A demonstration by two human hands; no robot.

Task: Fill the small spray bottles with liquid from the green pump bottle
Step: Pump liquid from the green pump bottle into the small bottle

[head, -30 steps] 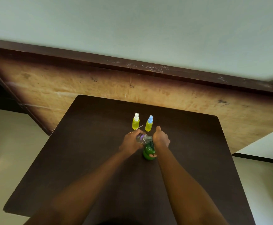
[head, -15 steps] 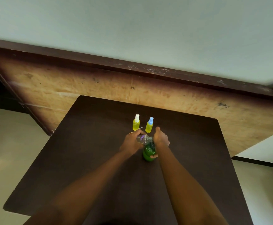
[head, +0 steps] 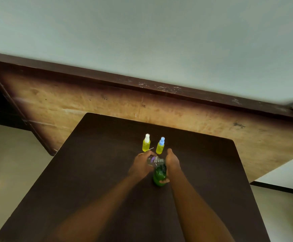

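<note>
Pump bottle (head: 159,176): green, standing on the desk (head: 90,172) near the middle and nearer the far edge than the near one. Its long axis runs upright, base on the desk and top toward the camera. The top is covered by the hands and the pump head cannot be made out.

Right hand (head: 172,161): grasps the pump bottle from the right side, fingers wrapped round the body, with one fingertip showing at its near side.

Left hand (head: 141,165): curled round a clear bottle (head: 155,161), gripping it from the left. This bottle lies with its long axis roughly level and parallel to the far edge, directly over the top of the pump bottle. Which end is the mouth cannot be told, as the detail is blurred. A small purple patch shows on its upper side.

A thin pale stick (head: 150,149) projects from behind the left hand toward the far edge.

White-capped bottle (head: 146,143) and blue-capped bottle (head: 160,146): both upright, holding yellow liquid, side by side and apart, just beyond the hands toward the far edge, the white-capped one on the left.

Beyond the far edge stands a worn wooden board (head: 72,105) against a pale wall (head: 142,32).
</note>
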